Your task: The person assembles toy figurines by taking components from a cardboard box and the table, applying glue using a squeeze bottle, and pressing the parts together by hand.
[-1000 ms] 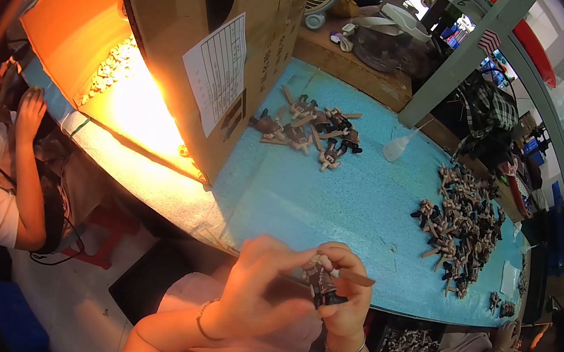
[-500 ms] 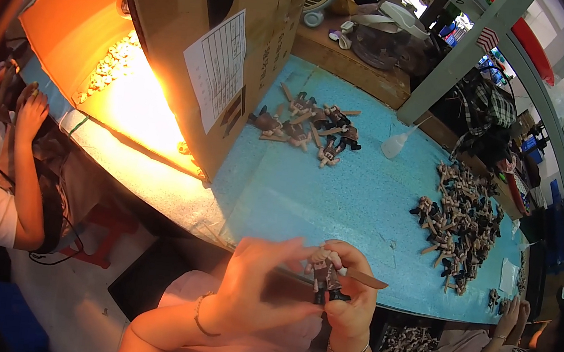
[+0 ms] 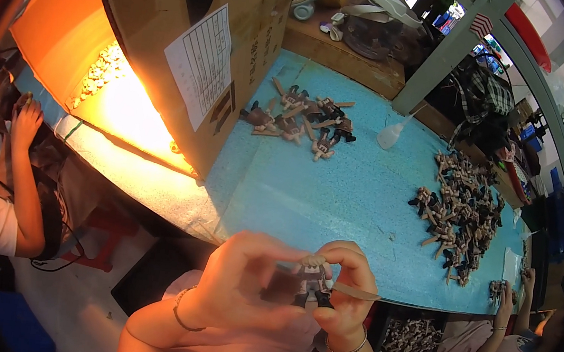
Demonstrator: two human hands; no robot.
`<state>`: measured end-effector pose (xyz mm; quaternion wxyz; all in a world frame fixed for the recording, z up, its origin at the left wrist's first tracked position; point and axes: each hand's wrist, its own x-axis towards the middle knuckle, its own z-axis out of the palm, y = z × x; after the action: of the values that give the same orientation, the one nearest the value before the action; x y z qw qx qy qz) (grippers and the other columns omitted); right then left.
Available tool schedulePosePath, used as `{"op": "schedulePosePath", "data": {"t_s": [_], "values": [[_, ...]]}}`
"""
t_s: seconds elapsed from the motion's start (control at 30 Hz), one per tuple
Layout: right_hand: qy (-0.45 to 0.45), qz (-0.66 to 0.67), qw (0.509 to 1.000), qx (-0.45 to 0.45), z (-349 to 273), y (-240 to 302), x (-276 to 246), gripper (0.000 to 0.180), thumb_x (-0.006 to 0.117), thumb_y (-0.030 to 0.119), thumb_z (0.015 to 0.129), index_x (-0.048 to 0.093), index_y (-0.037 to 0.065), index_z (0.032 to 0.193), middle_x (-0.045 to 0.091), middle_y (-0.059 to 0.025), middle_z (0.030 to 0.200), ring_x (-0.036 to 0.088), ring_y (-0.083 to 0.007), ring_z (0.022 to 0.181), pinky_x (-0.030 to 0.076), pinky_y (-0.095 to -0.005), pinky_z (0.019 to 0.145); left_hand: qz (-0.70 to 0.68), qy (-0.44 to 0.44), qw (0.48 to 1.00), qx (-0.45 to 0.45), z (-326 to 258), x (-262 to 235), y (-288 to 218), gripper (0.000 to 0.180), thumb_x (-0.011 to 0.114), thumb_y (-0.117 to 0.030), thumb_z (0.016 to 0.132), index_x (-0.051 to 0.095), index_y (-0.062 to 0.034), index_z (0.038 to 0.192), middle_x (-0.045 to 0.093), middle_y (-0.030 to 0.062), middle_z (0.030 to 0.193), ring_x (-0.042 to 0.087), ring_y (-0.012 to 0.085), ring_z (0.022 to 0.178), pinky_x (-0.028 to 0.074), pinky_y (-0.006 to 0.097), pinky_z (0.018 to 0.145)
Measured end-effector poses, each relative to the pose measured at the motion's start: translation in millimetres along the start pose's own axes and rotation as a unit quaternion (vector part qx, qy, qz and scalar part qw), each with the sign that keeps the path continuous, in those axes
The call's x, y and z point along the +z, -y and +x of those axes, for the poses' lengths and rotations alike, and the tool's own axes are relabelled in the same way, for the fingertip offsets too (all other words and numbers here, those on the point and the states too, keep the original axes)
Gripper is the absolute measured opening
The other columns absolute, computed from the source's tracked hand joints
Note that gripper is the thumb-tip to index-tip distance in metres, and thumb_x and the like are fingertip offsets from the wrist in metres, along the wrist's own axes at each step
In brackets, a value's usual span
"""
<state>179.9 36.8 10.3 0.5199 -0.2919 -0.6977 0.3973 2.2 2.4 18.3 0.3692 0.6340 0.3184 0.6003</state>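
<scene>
Below the near edge of the blue surface (image 3: 334,203), over the person's lap, both hands meet on one small toy figure (image 3: 313,280). The left hand (image 3: 242,279) pinches it from the left, thumb and forefinger closed on its pale head. The right hand (image 3: 349,288) grips from the right, fingers curled, with a thin tan stick (image 3: 355,293) jutting rightward. The figure stands roughly upright between them, dark legs downward. Neither hand is nearer; both touch it.

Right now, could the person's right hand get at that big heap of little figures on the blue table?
Probably yes: the right hand holds a small figure, but bare blue table lies between it and the heap.
</scene>
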Motion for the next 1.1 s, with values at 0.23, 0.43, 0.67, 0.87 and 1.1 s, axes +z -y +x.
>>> {"op": "schedulePosePath", "data": {"t_s": [0.23, 0.43, 0.67, 0.87, 1.1], "values": [[-0.023, 0.023, 0.999, 0.030, -4.2, 1.0, -0.5, 0.064, 0.076, 0.046, 0.062, 0.055, -0.002, 0.098, 0.059, -0.0143, 0.089, 0.056, -0.0257, 0.081, 0.046, -0.0353, 0.073, -0.077, -0.027, 0.997, 0.002, 2.4, 12.0, 0.5, 0.057, 0.081, -0.011, 0.063, 0.043, -0.0055, 0.104, 0.060, 0.0092, 0.099, 0.039, 0.0057, 0.061, 0.038, 0.020, 0.058], [0.043, 0.015, 0.998, 0.035, -1.2, 1.3, -10.0, 0.054, 0.075, 0.035, 0.065, 0.055, 0.000, 0.101, 0.059, -0.0108, 0.094, 0.055, -0.0228, 0.088, 0.043, -0.0336, 0.080, -0.095, -0.008, 0.995, -0.011, -0.1, 11.9, 8.5, 0.057, 0.079, -0.004, 0.063, 0.038, -0.0049, 0.102, 0.057, 0.0141, 0.107, 0.040, 0.0050, 0.061, 0.040, 0.020, 0.060], [0.103, 0.123, 0.977, 0.139, -9.4, -5.0, -29.3, 0.052, 0.075, 0.024, 0.067, 0.051, 0.000, 0.106, 0.054, -0.0094, 0.100, 0.052, -0.0204, 0.092, 0.041, -0.0309, 0.083, -0.017, 0.037, 0.999, -0.036, 2.3, 21.2, 16.7, 0.057, 0.079, -0.002, 0.060, 0.038, -0.0048, 0.101, 0.054, 0.0165, 0.105, 0.041, 0.0071, 0.062, 0.044, 0.025, 0.064], [0.116, -0.250, 0.960, 0.039, -2.2, -5.6, -78.9, 0.051, 0.079, 0.024, 0.059, 0.055, 0.005, 0.101, 0.053, -0.0120, 0.097, 0.051, -0.0290, 0.092, 0.039, -0.0364, 0.081, 0.082, 0.185, 0.971, -0.129, 26.3, 35.0, 22.6, 0.051, 0.069, -0.011, 0.071, 0.049, -0.0020, 0.117, 0.054, 0.0151, 0.115, 0.056, 0.0278, 0.083, 0.046, 0.034, 0.077], [-0.080, -0.616, 0.783, 0.031, 2.6, -45.5, -146.4, 0.035, 0.075, 0.018, 0.064, 0.055, 0.007, 0.091, 0.048, -0.0104, 0.099, 0.045, -0.0284, 0.095, 0.030, -0.0394, 0.082, 0.442, 0.138, 0.883, 0.077, 81.0, 24.1, 79.1, 0.031, 0.059, -0.006, 0.074, 0.053, -0.0032, 0.104, 0.051, 0.0150, 0.116, 0.050, 0.0308, 0.103, 0.039, 0.040, 0.090]]}}
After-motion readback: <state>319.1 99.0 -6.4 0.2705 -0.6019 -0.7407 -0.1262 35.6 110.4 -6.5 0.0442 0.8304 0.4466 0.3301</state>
